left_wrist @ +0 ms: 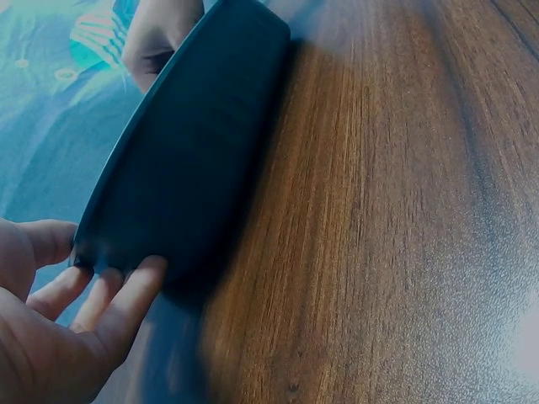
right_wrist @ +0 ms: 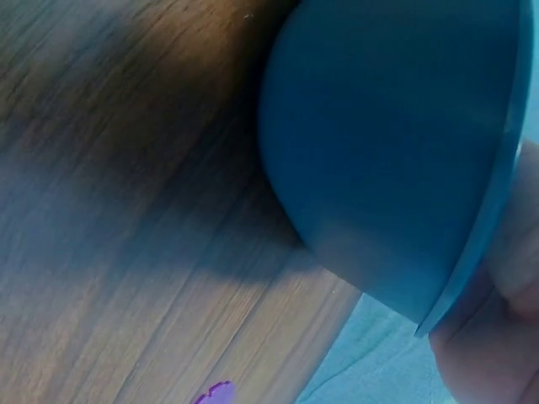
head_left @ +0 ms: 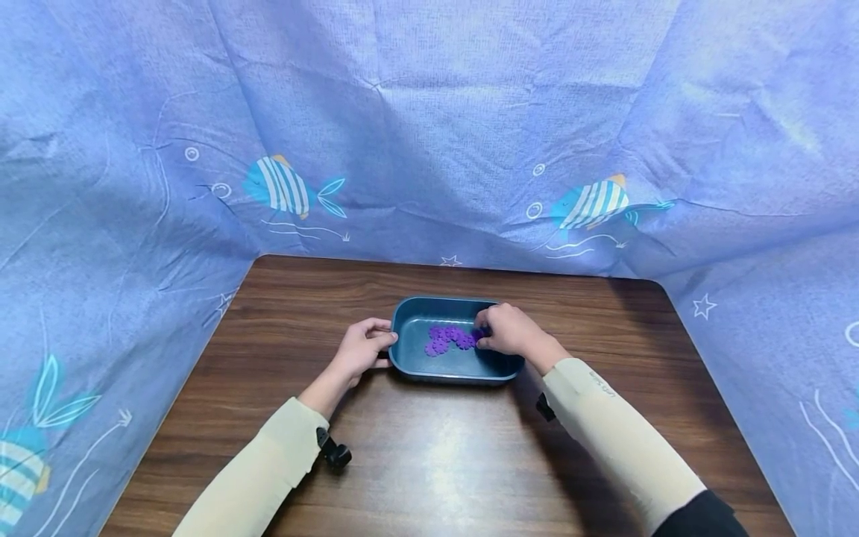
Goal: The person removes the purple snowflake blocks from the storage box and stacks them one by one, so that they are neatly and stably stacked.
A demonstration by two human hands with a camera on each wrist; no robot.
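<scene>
A dark teal, rounded rectangular tray [head_left: 456, 375] sits on the table and holds several small purple flower-shaped pieces [head_left: 440, 343], clustered toward its middle. At the tray's left end, my left hand [head_left: 359, 349] grips the rim; the left wrist view shows the thumb at the rim and fingertips [left_wrist: 152, 265] against the outer wall. My right hand [head_left: 508, 330] reaches over the right end, its curled fingers down among the purple pieces on that side. Whether it pinches one is hidden. From the right wrist, the tray's outer wall [right_wrist: 387, 160] covers most of those fingers.
The tray stands on a dark wood-grain table [head_left: 302, 298]. A blue fish-print cloth [head_left: 443, 149] hangs behind and along both sides. In the right wrist view, part of a purple piece [right_wrist: 217, 393] shows against the wood, outside the tray.
</scene>
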